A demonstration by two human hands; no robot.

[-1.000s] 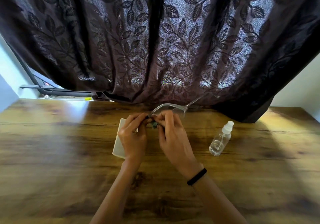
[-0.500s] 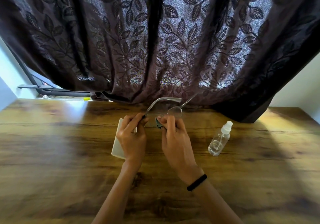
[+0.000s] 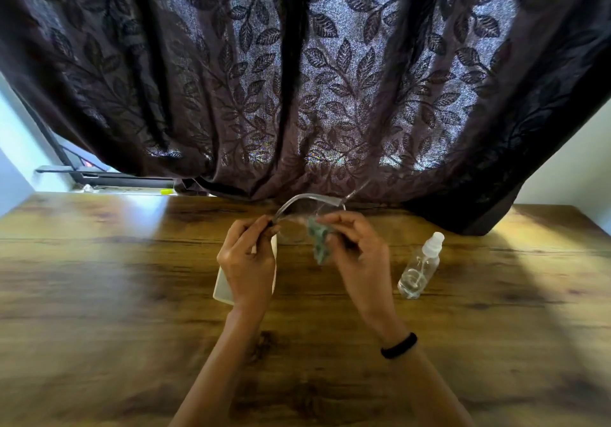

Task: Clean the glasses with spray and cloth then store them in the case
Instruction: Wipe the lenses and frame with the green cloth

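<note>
I hold a pair of clear-framed glasses [image 3: 307, 203] above the wooden table, near its far edge. My left hand [image 3: 246, 261] pinches the frame at its left end. My right hand [image 3: 353, 244] grips a small greenish cloth [image 3: 319, 241] pressed against the right lens; part of the cloth hangs loose below my fingers. A flat white case [image 3: 221, 286] lies on the table under my left hand, mostly hidden by it. A small clear spray bottle [image 3: 420, 266] with a white cap stands to the right of my right hand.
A dark leaf-patterned curtain [image 3: 297, 79] hangs down to the table's far edge just behind the glasses. The wooden table [image 3: 99, 294] stretches wide on both sides. A black band sits on my right wrist [image 3: 398, 345].
My hands have moved apart. The glasses turned, with the lenses now between my hands. The cloth has come out from my right fingers and now hangs visibly.
</note>
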